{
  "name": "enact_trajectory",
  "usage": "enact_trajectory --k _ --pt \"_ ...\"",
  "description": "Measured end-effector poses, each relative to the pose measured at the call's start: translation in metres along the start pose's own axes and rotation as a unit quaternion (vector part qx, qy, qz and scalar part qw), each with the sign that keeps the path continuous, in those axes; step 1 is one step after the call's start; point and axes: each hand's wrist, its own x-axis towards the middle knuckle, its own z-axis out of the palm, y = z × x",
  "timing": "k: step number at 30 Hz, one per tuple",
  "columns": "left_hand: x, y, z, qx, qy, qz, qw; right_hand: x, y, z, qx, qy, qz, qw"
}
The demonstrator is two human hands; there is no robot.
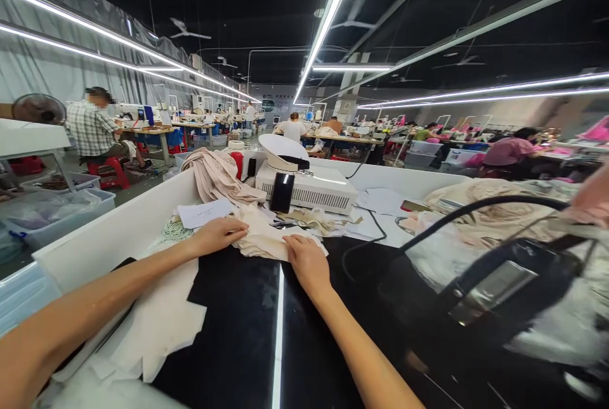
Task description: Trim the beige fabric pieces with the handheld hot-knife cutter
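Two hands of mine touch the stack of pale cloth pieces [261,236] at the centre of the frame, my left hand [219,235] at its left side and my right hand [310,267] at its right, though from this angle I cannot tell whether either is pinching the fabric or only resting on it. Just beyond the stack a black phone-like device [282,192] stands before a vented white box [328,190], while more pale cut pieces [166,323] spread across the black tabletop [233,345] at lower left.
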Motion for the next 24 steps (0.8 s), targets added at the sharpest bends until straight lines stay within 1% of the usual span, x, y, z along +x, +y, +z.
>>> enact_trajectory --k 3,6,9,11,13,15,18,21,24 --pt "-0.004 0.007 -0.006 0.015 0.005 -0.005 1.000 -0.010 -0.013 -0.007 -0.047 -0.020 0.020 0.999" --pt "-0.003 0.015 -0.011 0.039 0.019 -0.017 0.999 -0.019 -0.026 -0.012 -0.077 -0.034 0.035 0.996" --pt "0.005 0.023 -0.014 0.063 0.036 -0.019 0.997 -0.025 -0.036 -0.017 -0.084 -0.031 0.034 0.995" --pt "0.014 0.028 -0.013 0.074 0.043 -0.007 0.996 -0.028 -0.041 -0.019 -0.080 -0.024 0.026 0.996" --pt "0.023 0.031 -0.008 0.079 0.037 0.012 0.996 -0.029 -0.047 -0.019 -0.071 -0.016 0.012 0.997" --pt "0.033 0.032 0.000 0.085 0.020 0.032 0.996 -0.029 -0.051 -0.018 -0.060 -0.011 -0.003 0.998" --pt "0.043 0.028 0.014 0.099 -0.010 0.047 0.994 -0.029 -0.055 -0.013 -0.050 -0.012 -0.017 0.999" --pt "0.046 0.019 0.023 0.116 -0.028 0.043 0.992 -0.030 -0.052 -0.008 -0.051 -0.017 -0.007 0.999" --pt "0.044 0.011 0.027 0.137 -0.041 0.019 0.990 -0.029 -0.046 -0.003 -0.055 -0.019 0.015 0.998"
